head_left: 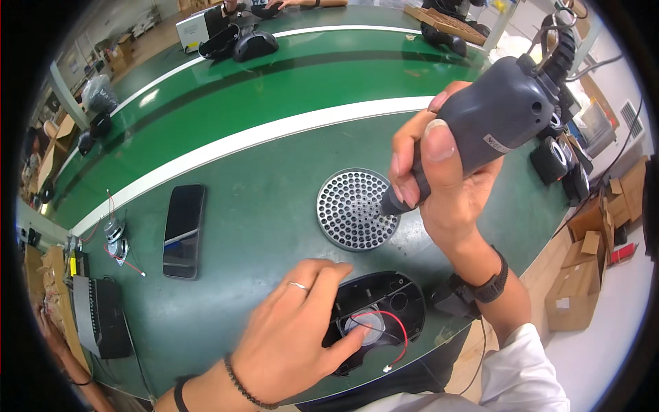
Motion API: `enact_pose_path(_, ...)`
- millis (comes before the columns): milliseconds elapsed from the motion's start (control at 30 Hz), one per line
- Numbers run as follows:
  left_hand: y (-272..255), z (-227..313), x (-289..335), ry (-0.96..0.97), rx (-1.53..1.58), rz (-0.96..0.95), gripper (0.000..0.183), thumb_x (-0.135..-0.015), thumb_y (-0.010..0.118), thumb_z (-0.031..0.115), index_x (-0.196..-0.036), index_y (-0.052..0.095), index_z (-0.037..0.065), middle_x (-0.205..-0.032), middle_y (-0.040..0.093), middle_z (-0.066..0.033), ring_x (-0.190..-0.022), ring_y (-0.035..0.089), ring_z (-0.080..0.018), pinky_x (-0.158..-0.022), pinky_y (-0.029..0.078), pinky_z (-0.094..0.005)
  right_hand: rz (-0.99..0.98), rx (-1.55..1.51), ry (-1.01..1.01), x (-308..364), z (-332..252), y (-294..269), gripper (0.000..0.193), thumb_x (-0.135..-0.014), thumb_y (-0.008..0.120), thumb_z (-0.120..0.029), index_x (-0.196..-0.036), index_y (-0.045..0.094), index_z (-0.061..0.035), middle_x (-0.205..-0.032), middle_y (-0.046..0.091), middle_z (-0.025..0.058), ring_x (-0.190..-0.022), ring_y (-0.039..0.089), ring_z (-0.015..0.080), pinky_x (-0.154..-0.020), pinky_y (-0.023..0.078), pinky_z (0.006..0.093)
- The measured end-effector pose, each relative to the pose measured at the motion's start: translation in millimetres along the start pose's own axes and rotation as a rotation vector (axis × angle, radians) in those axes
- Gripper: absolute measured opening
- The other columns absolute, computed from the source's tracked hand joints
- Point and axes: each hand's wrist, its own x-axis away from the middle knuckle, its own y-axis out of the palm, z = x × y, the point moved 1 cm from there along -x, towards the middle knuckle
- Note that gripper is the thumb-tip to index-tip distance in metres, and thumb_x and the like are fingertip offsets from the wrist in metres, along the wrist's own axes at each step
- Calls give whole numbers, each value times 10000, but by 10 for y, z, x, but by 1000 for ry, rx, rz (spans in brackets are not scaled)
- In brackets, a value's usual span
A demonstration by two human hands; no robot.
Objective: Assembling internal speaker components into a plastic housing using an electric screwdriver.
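Note:
My right hand (453, 185) is wrapped round a dark grey electric screwdriver (498, 113) that hangs from a hook and coiled cord. Its tip points down over a round metal tray (350, 206) full of small holes; whether the tip touches a screw there is too small to tell. Nearer to me, my left hand (288, 329) grips a black plastic housing (410, 305) at its left side, thumb across a small round speaker (374, 328) lying inside. A red and a black wire run from the speaker to a white connector (388, 369) at the housing's near edge.
A phone (184, 230) lies left of the tray, with loose small speakers (117, 244) beyond it. A black box-shaped device (103, 317) stands at the left edge. Black shells (255, 45) sit across the green bench. Cardboard boxes (576, 292) stand at right. Another person's arm (75, 367) shows lower left.

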Motion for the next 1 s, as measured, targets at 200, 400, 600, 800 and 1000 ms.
enact_pose_path(200, 35, 23, -10, 8, 81, -23, 589, -870, 785, 244, -1353, 533, 20, -1205, 616, -178, -994, 671, -370, -855, 549, -416, -1, -2, -18, -7, -20, 15, 321, -1031, 615, -209, -1209, 427, -19, -709, 609, 140, -452, 475, 107, -417, 402, 251)
enact_pose_path(400, 8, 30, 24, -32, 7, -56, 643, -865, 794, 270, -1387, 521, 12, -1171, 626, -192, -979, 673, -373, -852, 548, -417, 34, -10, -39, -3, -97, 26, 342, -1043, 592, -223, -1233, 392, -20, -723, 611, 140, -446, 462, 110, -423, 409, 256)
enact_pose_path(600, -4, 26, 17, -104, 1, -96, 699, -856, 802, 288, -1410, 487, 2, -1109, 616, -190, -909, 656, -354, -831, 542, -400, 41, 8, -79, -1, -252, -18, 338, -1075, 517, -316, -1255, 399, -55, -734, 592, 120, -436, 441, 104, -421, 416, 265)
enact_pose_path(800, -6, -69, 4, -166, 109, -118, 671, -853, 820, 228, -1372, 458, 4, -1078, 600, -160, -888, 638, -269, -809, 535, -364, 49, -185, -157, -95, -642, -179, 456, -1118, 311, -453, -1335, 485, -91, -809, 560, 48, -448, 390, 97, -419, 367, 277)
enact_pose_path(1000, 104, -160, -41, -171, 376, -173, 592, -900, 767, 101, -1342, 390, -15, -1190, 615, -186, -1066, 662, -251, -912, 531, -372, -308, -220, -173, -139, -910, -718, 817, -1015, 224, -732, -1018, 586, -1, -842, 667, 147, -437, 502, 163, -393, 471, 338)
